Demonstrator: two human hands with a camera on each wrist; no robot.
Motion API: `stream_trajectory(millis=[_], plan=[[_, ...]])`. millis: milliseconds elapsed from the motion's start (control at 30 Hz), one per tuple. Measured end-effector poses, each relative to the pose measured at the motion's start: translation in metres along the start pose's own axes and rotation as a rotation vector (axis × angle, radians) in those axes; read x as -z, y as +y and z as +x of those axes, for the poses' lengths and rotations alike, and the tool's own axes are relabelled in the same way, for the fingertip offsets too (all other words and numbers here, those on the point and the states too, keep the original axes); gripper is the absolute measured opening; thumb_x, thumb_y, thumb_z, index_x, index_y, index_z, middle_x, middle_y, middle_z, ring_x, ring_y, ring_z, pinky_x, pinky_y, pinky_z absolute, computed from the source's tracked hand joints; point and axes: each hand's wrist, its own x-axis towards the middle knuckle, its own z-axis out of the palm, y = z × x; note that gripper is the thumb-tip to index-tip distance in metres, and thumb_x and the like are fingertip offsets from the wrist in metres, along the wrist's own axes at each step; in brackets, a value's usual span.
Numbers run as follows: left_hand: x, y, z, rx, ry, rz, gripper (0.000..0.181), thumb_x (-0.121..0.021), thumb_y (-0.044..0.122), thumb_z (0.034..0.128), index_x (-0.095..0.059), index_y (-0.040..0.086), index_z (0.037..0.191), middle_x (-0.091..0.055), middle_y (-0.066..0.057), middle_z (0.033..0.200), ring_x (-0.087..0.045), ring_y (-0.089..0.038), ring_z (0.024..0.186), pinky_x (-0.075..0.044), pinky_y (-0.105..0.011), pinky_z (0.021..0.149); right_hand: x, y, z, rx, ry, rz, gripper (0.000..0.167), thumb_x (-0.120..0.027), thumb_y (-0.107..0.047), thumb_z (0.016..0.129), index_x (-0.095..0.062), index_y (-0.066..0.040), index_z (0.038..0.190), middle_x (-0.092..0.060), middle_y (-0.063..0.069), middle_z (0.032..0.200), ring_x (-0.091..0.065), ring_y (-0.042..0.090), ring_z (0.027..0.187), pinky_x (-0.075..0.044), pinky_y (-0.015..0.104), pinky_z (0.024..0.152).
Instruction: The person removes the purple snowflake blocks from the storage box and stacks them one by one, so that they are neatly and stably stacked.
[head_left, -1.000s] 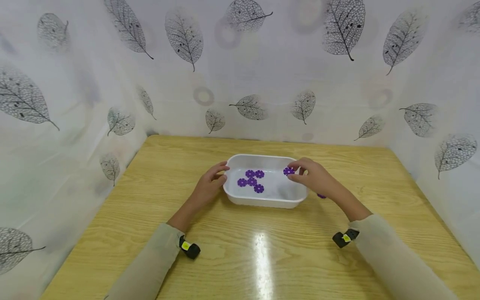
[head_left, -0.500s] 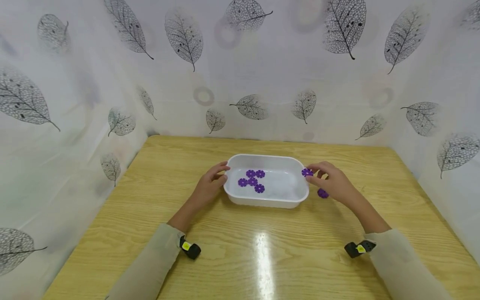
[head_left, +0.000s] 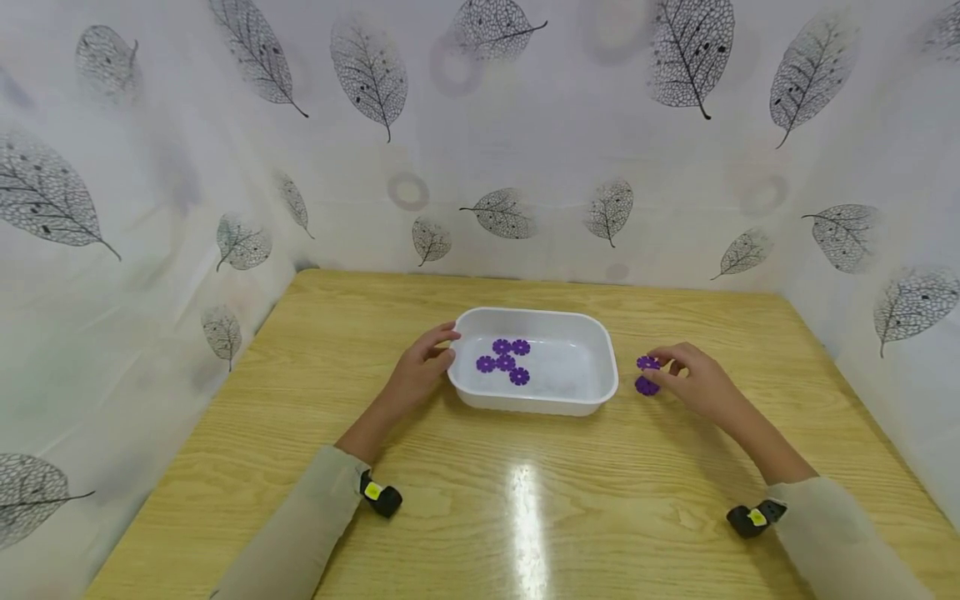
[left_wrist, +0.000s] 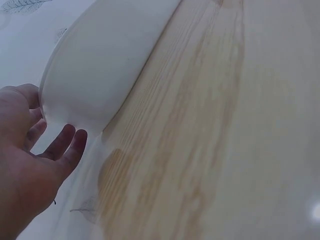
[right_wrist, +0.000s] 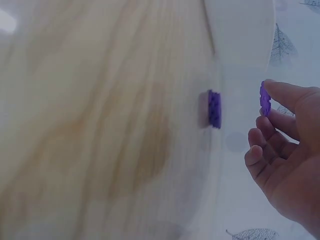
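Observation:
A white plastic tray [head_left: 540, 400] stands on the table with several purple flower-shaped plastic discs [head_left: 505, 363] lying in its left half. My left hand [head_left: 422, 367] holds the tray's left end, fingertips over the rim; in the left wrist view the hand [left_wrist: 35, 160] is at the tray's end wall [left_wrist: 100, 65]. Right of the tray, my right hand [head_left: 693, 382] pinches one purple disc [head_left: 647, 362] between thumb and finger. Just in front of it a small stack of purple discs [head_left: 646, 387] sits on the table. The right wrist view shows the pinched disc [right_wrist: 265, 99] apart from the stack [right_wrist: 214, 109].
A yellow wood-grain table [head_left: 420, 517] carries everything. A pale curtain [head_left: 525, 150] printed with leaves closes off the back and both sides. Each wrist wears a strap with a small black camera, on the left [head_left: 382, 498] and on the right [head_left: 748, 520].
My right hand has carried the pinched disc out from over the tray, rightward past its rim, to beside the stack. The left hand and the tray have stayed in place.

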Motion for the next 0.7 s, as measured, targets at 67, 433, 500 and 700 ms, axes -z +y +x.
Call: stream_trajectory(millis=[67, 433, 500, 700], plan=[[0.000, 0.000, 0.000, 0.000, 0.002, 0.001, 0.034, -0.055, 0.016, 0.1037, -0.059, 0.010, 0.137, -0.040, 0.000, 0.160, -0.056, -0.034, 0.128, -0.052, -0.044, 0.104, 0.000, 0.005, -0.002, -0.008, -0.007, -0.008, 0.045, -0.065, -0.030, 0.099, -0.062, 0.001, 0.131, -0.062, 0.017, 0.113, -0.055, 0.025, 0.095, -0.047, 0.025, 0.065], [0.001, 0.000, 0.001, 0.000, -0.004, -0.009, 0.035, -0.054, 0.014, 0.1037, -0.058, 0.008, 0.138, -0.038, 0.000, 0.161, -0.056, -0.034, 0.128, -0.053, -0.045, 0.103, -0.005, 0.025, -0.007, -0.001, -0.057, -0.031, 0.044, -0.067, -0.028, 0.098, -0.062, 0.002, 0.130, -0.064, 0.014, 0.109, -0.057, 0.022, 0.093, -0.049, 0.024, 0.070], [0.001, 0.000, 0.001, 0.002, -0.005, -0.011, 0.035, -0.054, 0.015, 0.1036, -0.058, 0.009, 0.138, -0.038, 0.001, 0.161, -0.056, -0.033, 0.128, -0.053, -0.044, 0.102, -0.005, 0.025, -0.007, 0.004, -0.063, -0.036, 0.044, -0.067, -0.027, 0.098, -0.062, 0.002, 0.130, -0.064, 0.014, 0.109, -0.057, 0.021, 0.092, -0.049, 0.024, 0.070], [0.001, -0.001, 0.001, 0.003, -0.017, -0.011, 0.034, -0.054, 0.016, 0.1039, -0.058, 0.010, 0.138, -0.038, 0.002, 0.161, -0.057, -0.031, 0.127, -0.055, -0.039, 0.099, -0.007, 0.024, -0.006, 0.009, -0.086, -0.036, 0.044, -0.068, -0.026, 0.097, -0.062, 0.004, 0.128, -0.065, 0.014, 0.108, -0.058, 0.020, 0.090, -0.050, 0.024, 0.070]])
